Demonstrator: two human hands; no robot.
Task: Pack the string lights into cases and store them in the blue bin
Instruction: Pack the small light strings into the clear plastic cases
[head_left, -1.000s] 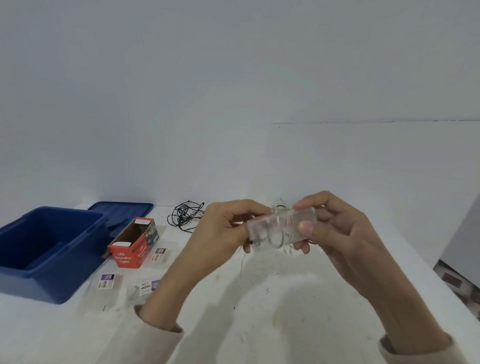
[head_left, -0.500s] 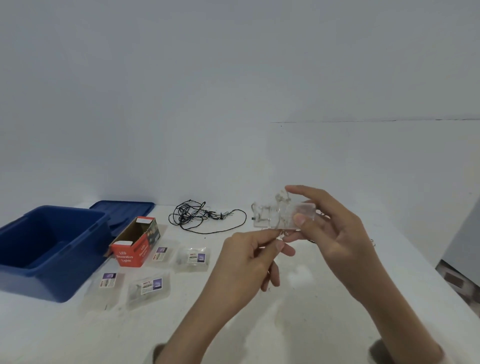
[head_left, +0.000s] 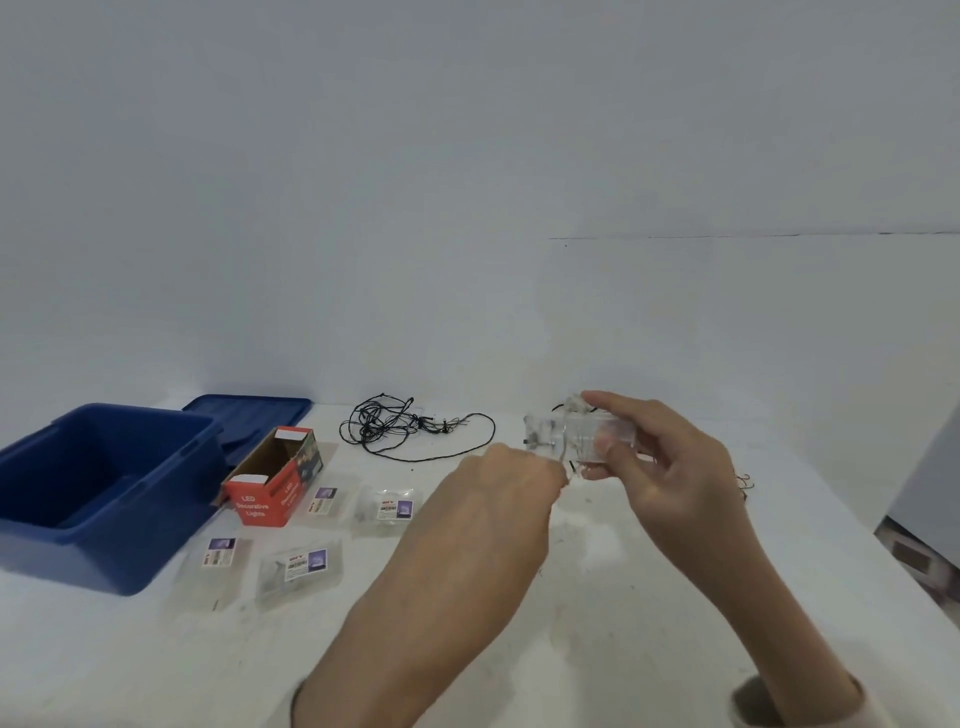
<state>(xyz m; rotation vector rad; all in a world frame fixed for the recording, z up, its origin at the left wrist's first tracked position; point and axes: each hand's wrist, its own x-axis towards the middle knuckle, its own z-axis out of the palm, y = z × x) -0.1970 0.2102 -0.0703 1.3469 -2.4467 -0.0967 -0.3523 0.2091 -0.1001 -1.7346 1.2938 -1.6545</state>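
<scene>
Gripping clear rectangular plastic case (head_left: 581, 440) in curled right hand (head_left: 672, 480), well right of open blue plastic bin (head_left: 111, 558), beside left hand (head_left: 498, 501), its grasp hidden.

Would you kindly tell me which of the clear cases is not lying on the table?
The case gripped in the right hand, held above the table. The other four cases lie flat on it by the red box.
</scene>
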